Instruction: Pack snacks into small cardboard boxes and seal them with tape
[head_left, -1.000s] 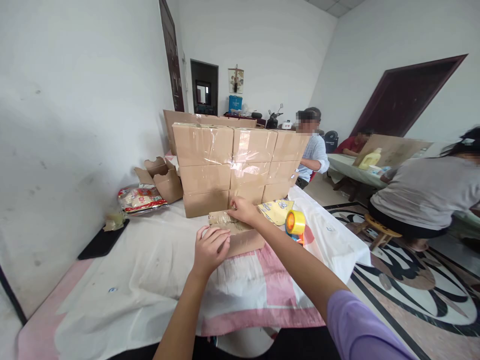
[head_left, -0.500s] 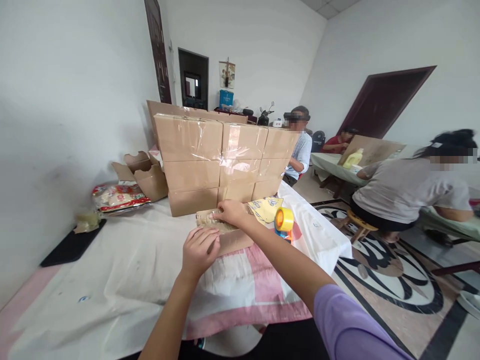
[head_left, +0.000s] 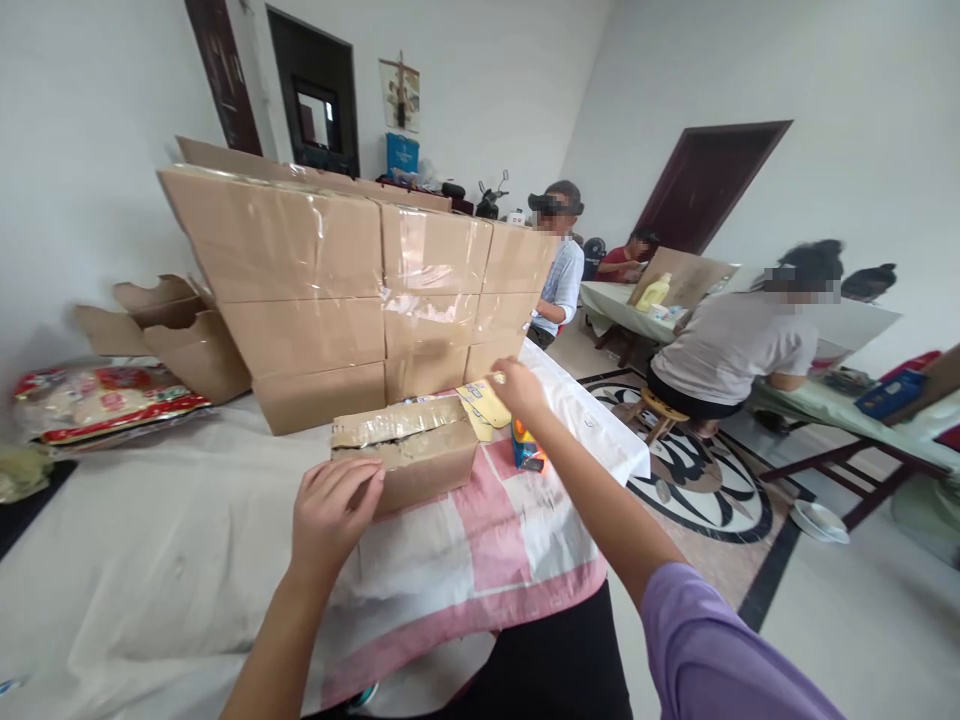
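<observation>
A small cardboard box lies on the cloth, its top flaps folded in with a dark gap between them and shiny clear tape along the far flap. My left hand grips the box's near left corner, fingers together over the edge. Beyond the box's right end, my right hand is raised with fingers pinched; a tiny pale spot shows at the fingertips, too small to name. Below it, partly covered by my forearm, stands a blue and orange tape dispenser. A yellow printed sheet lies beside the box.
Taped cardboard boxes are stacked along the far side of the table. To the left are an open carton and a red printed plastic bag. A person sits behind the stack; another person sits on a stool at right.
My right hand has lifted off the box top and moved right, above the tape dispenser. My left hand stays at the box's corner. The view has turned right and come closer.
</observation>
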